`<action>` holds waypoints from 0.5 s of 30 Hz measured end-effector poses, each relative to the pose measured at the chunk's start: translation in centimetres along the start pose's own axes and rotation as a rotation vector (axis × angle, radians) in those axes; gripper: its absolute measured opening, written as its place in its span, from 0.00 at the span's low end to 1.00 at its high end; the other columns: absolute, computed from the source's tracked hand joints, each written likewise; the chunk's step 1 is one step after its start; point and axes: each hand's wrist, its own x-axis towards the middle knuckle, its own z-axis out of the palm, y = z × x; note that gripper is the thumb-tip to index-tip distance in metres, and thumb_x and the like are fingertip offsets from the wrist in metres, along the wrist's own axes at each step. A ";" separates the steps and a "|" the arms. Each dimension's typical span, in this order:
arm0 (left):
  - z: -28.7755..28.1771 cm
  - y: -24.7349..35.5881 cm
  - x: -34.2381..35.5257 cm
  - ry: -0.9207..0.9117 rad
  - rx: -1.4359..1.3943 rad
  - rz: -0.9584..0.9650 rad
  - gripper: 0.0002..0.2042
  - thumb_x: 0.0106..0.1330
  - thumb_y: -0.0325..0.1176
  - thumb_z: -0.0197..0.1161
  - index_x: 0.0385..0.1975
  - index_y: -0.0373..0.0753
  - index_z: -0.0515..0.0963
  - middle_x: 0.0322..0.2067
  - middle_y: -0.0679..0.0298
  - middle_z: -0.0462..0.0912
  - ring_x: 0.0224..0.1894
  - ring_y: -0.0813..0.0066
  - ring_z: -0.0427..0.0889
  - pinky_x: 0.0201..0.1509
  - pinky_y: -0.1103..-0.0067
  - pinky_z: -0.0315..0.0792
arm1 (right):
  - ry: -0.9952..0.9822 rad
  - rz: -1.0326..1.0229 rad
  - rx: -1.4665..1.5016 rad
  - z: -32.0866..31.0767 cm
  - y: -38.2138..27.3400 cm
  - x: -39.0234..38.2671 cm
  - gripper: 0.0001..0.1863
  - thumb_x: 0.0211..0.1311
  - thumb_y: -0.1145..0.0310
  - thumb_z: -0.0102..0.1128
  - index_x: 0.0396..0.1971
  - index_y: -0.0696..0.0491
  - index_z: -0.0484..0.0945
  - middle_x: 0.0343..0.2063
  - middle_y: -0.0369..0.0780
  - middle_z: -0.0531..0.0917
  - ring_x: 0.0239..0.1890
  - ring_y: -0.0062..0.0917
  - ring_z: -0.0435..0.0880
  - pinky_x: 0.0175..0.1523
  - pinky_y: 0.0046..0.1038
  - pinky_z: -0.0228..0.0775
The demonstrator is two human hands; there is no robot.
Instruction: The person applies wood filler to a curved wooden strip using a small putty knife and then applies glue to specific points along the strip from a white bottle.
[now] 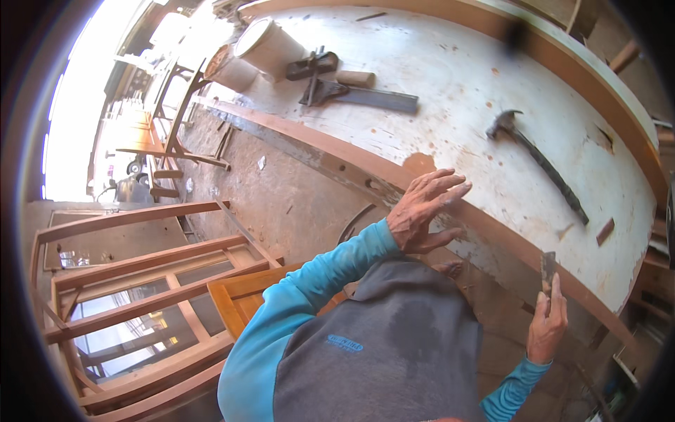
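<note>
My left hand (426,211) is open, fingers spread, at the long reddish wooden strip (365,163) that runs along the near edge of a white worktop (457,70). I cannot tell whether it touches the strip. Lower right, my right hand (548,328) grips a short tool with a flat grey blade (548,263), blade pointing up beside the strip; its handle is mostly hidden by my fingers. Beyond, a dark claw hammer (541,165) lies on the worktop, with a small brown wood piece (605,231) near its handle end.
Far left on the worktop are a white bucket (271,48), a second bucket (230,68) with brownish contents, a hand plane (313,67), a wooden block (355,78) and a wide grey blade (383,99). Wooden frames (151,281) with panes stand at my left, near a wooden chair (172,126).
</note>
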 end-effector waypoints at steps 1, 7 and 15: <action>-1.5 -0.8 0.4 0.043 0.024 -0.006 0.39 0.58 0.32 0.76 0.73 0.43 0.68 0.69 0.52 0.71 0.74 0.47 0.67 0.76 0.57 0.64 | 0.065 -0.026 -0.069 -0.1 -0.5 0.3 0.25 0.71 0.79 0.58 0.67 0.57 0.76 0.43 0.50 0.84 0.41 0.43 0.84 0.46 0.41 0.75; -13.6 -11.5 -2.7 0.397 0.221 -0.150 0.32 0.64 0.29 0.71 0.69 0.36 0.72 0.64 0.48 0.77 0.69 0.51 0.74 0.74 0.60 0.68 | 0.312 0.111 -0.048 3.5 -7.4 1.9 0.24 0.76 0.75 0.56 0.69 0.59 0.73 0.52 0.50 0.85 0.49 0.40 0.86 0.53 0.37 0.77; -24.3 -21.2 -5.4 0.678 0.283 -0.305 0.20 0.73 0.32 0.66 0.64 0.36 0.78 0.61 0.54 0.82 0.64 0.60 0.79 0.71 0.67 0.71 | 0.065 0.085 -0.293 7.0 -13.8 4.5 0.22 0.73 0.75 0.58 0.66 0.60 0.76 0.48 0.52 0.87 0.46 0.42 0.87 0.51 0.39 0.78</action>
